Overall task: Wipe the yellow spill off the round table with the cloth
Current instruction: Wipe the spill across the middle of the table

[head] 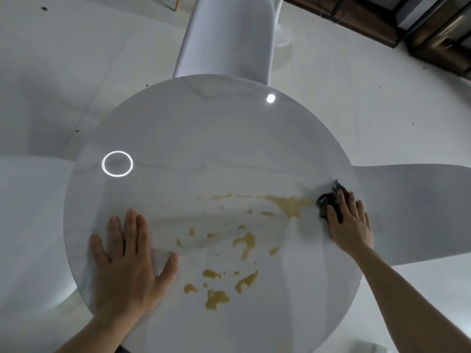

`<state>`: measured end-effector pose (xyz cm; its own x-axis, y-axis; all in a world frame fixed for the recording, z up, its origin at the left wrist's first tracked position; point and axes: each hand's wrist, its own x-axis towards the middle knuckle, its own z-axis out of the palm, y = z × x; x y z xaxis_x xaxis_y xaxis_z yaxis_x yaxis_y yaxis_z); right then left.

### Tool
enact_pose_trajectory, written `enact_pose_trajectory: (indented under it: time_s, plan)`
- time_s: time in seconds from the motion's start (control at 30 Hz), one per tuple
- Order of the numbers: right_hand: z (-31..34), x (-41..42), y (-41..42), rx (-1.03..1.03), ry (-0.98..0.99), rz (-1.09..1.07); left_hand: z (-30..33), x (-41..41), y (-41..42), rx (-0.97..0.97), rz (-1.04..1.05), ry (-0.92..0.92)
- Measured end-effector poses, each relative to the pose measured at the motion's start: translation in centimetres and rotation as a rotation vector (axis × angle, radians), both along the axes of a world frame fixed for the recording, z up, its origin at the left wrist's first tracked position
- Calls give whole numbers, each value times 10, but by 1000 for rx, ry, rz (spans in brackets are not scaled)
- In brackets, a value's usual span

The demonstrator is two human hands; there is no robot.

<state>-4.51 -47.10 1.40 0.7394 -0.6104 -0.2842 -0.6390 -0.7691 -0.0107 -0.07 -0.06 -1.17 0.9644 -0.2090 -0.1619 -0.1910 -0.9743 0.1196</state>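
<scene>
The round white marble table (pixel 204 138) fills the middle of the head view. A yellow spill (pixel 244 244) lies in blobs and streaks across its near half, with a smeared patch (pixel 290 203) reaching toward the right edge. My right hand (pixel 350 222) presses a dark grey cloth (pixel 328 198) flat on the table at the right rim, just right of that smear. My left hand (pixel 127 261) rests palm down with fingers spread on the table's left side, holding nothing.
White chairs stand around the table: one at the far side (pixel 226 34), one at the right (pixel 418 212), one at the left (pixel 28 225). Dark wooden furniture (pixel 433 34) sits at the upper right. Ceiling lights reflect on the tabletop.
</scene>
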Motion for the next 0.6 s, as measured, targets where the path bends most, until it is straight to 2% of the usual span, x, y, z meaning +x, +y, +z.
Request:
enact_pose_trajectory:
  time_s: [0.27, 0.4, 0.6]
  plan:
    - [-5, 1, 53, -9, -23, -194, 3, 2, -2, 9, 16, 32]
    - [-6, 26, 87, -3, -39, -139, 2, 2, -1, 6, 8, 32]
    - [-12, 84, 155, -5, -57, 80, -2, 1, 2, -8, -1, 8]
